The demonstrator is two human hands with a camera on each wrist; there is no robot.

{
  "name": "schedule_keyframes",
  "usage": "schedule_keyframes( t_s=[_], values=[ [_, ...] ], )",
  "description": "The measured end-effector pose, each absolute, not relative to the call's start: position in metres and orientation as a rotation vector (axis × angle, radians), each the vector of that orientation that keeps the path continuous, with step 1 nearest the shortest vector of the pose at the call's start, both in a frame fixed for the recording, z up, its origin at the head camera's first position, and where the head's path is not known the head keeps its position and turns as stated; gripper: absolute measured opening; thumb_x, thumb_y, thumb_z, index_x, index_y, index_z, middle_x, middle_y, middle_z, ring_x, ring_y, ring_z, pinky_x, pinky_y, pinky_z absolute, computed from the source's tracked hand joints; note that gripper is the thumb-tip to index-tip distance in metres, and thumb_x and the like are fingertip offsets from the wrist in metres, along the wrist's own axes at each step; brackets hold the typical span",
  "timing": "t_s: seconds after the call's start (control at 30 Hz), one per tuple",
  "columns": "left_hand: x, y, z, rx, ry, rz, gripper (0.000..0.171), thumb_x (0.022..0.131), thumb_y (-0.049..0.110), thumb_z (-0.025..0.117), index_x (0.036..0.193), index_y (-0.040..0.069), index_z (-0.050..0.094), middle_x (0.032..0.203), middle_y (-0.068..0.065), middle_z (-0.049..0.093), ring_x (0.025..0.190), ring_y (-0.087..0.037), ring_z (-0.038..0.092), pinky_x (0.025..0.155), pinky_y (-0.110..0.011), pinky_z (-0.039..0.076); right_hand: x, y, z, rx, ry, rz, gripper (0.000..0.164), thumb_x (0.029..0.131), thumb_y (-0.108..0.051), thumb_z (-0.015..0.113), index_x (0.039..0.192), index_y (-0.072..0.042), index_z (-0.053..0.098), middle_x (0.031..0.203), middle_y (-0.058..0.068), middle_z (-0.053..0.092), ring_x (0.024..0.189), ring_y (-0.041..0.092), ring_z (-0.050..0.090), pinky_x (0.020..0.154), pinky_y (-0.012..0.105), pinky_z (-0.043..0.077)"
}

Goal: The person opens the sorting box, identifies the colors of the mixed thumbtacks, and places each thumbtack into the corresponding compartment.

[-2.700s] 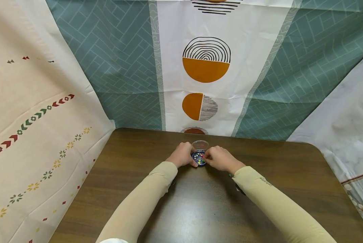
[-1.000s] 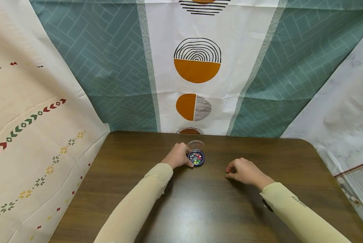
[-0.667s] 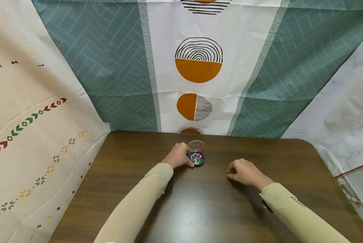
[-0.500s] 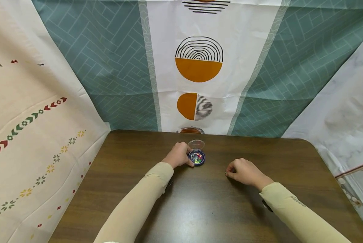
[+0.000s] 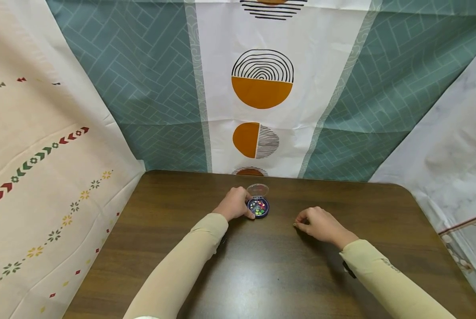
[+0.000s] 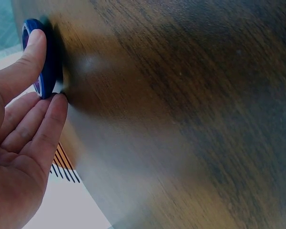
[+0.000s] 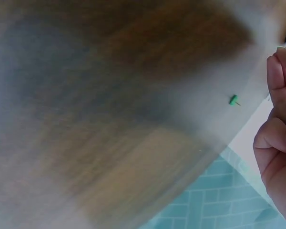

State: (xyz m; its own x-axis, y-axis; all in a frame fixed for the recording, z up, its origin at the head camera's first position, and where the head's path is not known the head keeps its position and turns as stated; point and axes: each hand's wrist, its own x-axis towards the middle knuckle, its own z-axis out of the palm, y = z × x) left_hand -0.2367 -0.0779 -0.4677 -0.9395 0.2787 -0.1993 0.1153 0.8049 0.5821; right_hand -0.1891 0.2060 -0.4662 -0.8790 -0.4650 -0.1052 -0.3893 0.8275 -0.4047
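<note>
My left hand (image 5: pixel 234 204) holds the left side of a small round blue case (image 5: pixel 265 214), its clear lid (image 5: pixel 257 190) raised at the back. Several push pins (image 5: pixel 258 212) in red, white, green and yellow lie inside. In the left wrist view, the thumb is on the case's rim (image 6: pixel 48 71) and the other fingers are under its edge. To the right of the case, low over the table, my right hand (image 5: pixel 320 225) pinches a push pin, mostly hidden between thumb and forefinger. Apart from these fingertips, a green push pin (image 7: pixel 233 100) lies on the table in the right wrist view.
The brown wooden table (image 5: pixel 245 274) extends in front of and around both hands. A patterned curtain (image 5: pixel 162 110) hangs at its far edge, with a cream cloth (image 5: pixel 42 177) on the left and a marbled one (image 5: pixel 453 146) on the right.
My right hand has left the case and moved right and nearer, where green showed at its fingertips. Lately it has shifted slightly left. The left hand keeps holding the case.
</note>
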Motion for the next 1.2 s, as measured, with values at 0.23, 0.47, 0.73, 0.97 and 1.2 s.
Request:
schedule_keyframes(
  t_s=[0.23,0.47,0.73,0.97,1.2],
  values=[
    [-0.237,-0.079,-0.468,0.297,2.706,0.863,0.060,0.060,0.030,0.088,0.112,0.008,0.069,0.110,-0.005,0.069,0.092,-0.015,0.061,0.091,-0.035,0.050,-0.201,0.193,-0.452,-0.697,2.848,-0.614,0.010,0.084,-0.032,0.069,0.083,-0.023,0.072,0.080,-0.017,0.067,0.069,0.002,0.056,0.067,0.028,0.047],
    [-0.236,-0.080,-0.468,0.314,2.716,0.863,0.060,0.059,0.030,0.089,0.111,0.008,0.069,0.109,-0.005,0.070,0.093,-0.015,0.061,0.090,-0.034,0.050,-0.217,0.173,-0.435,-0.735,2.869,-0.652,0.009,0.086,-0.031,0.067,0.084,-0.023,0.072,0.082,-0.015,0.068,0.070,0.003,0.057,0.067,0.028,0.047],
    [-0.239,-0.080,-0.472,0.377,2.774,0.818,0.060,0.056,0.032,0.090,0.109,0.009,0.071,0.101,-0.001,0.072,0.095,-0.015,0.061,0.087,-0.031,0.051,-0.228,0.153,-0.427,-0.781,2.874,-0.697,0.011,0.087,-0.029,0.067,0.088,-0.021,0.073,0.083,-0.013,0.069,0.073,0.002,0.060,0.069,0.029,0.051],
    [-0.238,-0.080,-0.468,0.352,2.742,0.832,0.059,0.058,0.031,0.088,0.109,0.008,0.071,0.099,-0.001,0.072,0.087,-0.011,0.061,0.086,-0.030,0.051,-0.234,0.140,-0.429,-0.791,2.889,-0.712,0.008,0.086,-0.025,0.067,0.088,-0.020,0.073,0.085,-0.010,0.070,0.074,0.004,0.061,0.072,0.030,0.052],
    [-0.237,-0.081,-0.467,0.349,2.720,0.845,0.057,0.060,0.029,0.088,0.110,0.007,0.070,0.100,-0.002,0.072,0.086,-0.011,0.061,0.085,-0.030,0.052,-0.235,0.126,-0.435,-0.764,2.849,-0.716,0.011,0.086,-0.026,0.067,0.089,-0.018,0.073,0.084,-0.010,0.069,0.073,0.005,0.059,0.069,0.028,0.050]
  ],
)
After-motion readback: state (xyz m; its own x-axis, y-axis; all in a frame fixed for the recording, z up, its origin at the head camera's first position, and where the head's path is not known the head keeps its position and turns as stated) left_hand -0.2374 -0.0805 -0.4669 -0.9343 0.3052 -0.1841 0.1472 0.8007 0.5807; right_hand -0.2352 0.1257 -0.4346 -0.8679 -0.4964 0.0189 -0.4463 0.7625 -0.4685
